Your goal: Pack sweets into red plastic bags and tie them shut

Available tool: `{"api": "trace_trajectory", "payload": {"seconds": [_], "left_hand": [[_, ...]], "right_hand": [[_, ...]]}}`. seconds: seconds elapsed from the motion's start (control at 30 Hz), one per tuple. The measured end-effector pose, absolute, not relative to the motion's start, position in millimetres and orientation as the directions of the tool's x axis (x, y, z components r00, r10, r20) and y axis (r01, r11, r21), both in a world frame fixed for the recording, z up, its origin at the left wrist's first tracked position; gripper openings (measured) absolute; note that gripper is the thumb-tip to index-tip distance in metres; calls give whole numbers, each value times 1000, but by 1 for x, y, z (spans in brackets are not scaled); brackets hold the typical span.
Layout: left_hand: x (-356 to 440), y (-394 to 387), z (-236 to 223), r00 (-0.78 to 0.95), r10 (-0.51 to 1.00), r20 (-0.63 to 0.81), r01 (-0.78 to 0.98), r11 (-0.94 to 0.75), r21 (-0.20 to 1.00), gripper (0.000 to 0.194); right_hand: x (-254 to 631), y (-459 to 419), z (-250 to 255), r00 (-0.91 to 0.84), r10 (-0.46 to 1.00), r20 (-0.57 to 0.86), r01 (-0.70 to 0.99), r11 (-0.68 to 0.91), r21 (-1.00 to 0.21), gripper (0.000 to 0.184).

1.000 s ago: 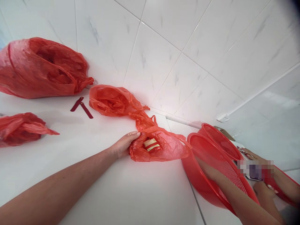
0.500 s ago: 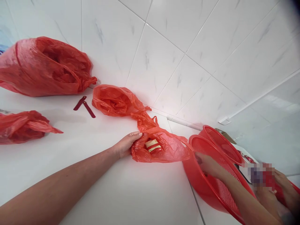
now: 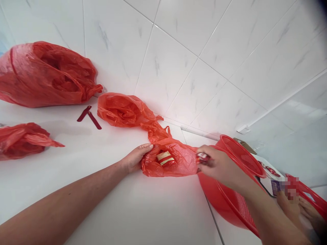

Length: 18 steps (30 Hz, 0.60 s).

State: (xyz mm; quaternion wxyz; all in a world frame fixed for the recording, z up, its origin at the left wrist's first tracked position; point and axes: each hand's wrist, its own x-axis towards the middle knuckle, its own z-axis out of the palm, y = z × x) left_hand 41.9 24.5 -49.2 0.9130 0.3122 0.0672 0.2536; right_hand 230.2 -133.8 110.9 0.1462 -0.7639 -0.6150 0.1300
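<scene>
My left hand (image 3: 136, 157) pinches the edge of a translucent red plastic bag (image 3: 182, 154), which lies with its mouth open on the white table. Inside that bag sits a pale yellow and red striped item (image 3: 166, 158), its kind unclear. At the bag's right side is my right hand (image 3: 221, 165), its fingers closed around a small shiny red-and-white wrapped packet (image 3: 203, 157). What the packet contains is hidden. Just below and behind my right hand stands a red plastic basket (image 3: 219, 204), partly covered by my forearm.
More red plastic bags lie at left: a large full one (image 3: 22, 78), a smaller one (image 3: 22, 141) and a crumpled one (image 3: 120, 109) by the tiled wall. Dark red strips (image 3: 89, 117) lie between them. Another red basket (image 3: 242, 154) and a co-worker's hands (image 3: 293, 206) are at right.
My right hand has come up out of the red basket and moved left to the bag, with the wrapped packet in it. My left hand keeps its hold. The co-worker's hands have shifted.
</scene>
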Motion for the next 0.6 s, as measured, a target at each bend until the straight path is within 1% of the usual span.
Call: {"api": "trace_trajectory", "payload": {"seconds": [0.07, 0.13, 0.2, 0.23, 0.27, 0.33, 0.4, 0.43, 0.5, 0.57, 0.6], "left_hand": [[42, 24, -49, 861, 507, 51, -430, 670, 605, 29], [42, 24, -50, 856, 512, 68, -445, 663, 602, 27], [42, 25, -51, 847, 528, 65, -454, 654, 606, 26], [42, 26, -52, 845, 532, 57, -451, 651, 610, 26], [43, 27, -54, 845, 533, 47, -445, 652, 614, 25], [43, 28, -56, 846, 532, 30, -433, 654, 620, 25], [44, 29, -57, 849, 528, 26, -427, 657, 621, 25], [45, 29, -57, 849, 528, 25, -427, 658, 620, 25], [45, 29, -56, 849, 528, 21, -425, 660, 620, 27], [44, 27, -54, 850, 526, 17, -420, 659, 624, 28], [44, 27, -54, 852, 524, 15, -416, 659, 627, 28]], "right_hand": [[213, -117, 99, 92, 996, -2, 958, -89, -273, 12], [206, -101, 87, 20, 999, 34, 982, -14, -188, 19], [208, -90, 79, 10, 997, 80, 988, 2, -154, 30], [212, -87, 79, 29, 993, 116, 987, -11, -160, 34], [217, -86, 80, 65, 983, 172, 984, -35, -174, 35], [231, -90, 88, 167, 934, 317, 973, -103, -207, 25], [251, -98, 98, 296, 847, 441, 952, -224, -209, 17], [263, -103, 102, 364, 797, 482, 932, -305, -198, 17], [291, -113, 107, 495, 692, 525, 858, -483, -173, 22], [319, -124, 104, 577, 638, 511, 794, -585, -166, 26], [330, -128, 100, 600, 638, 482, 777, -608, -164, 26]]}}
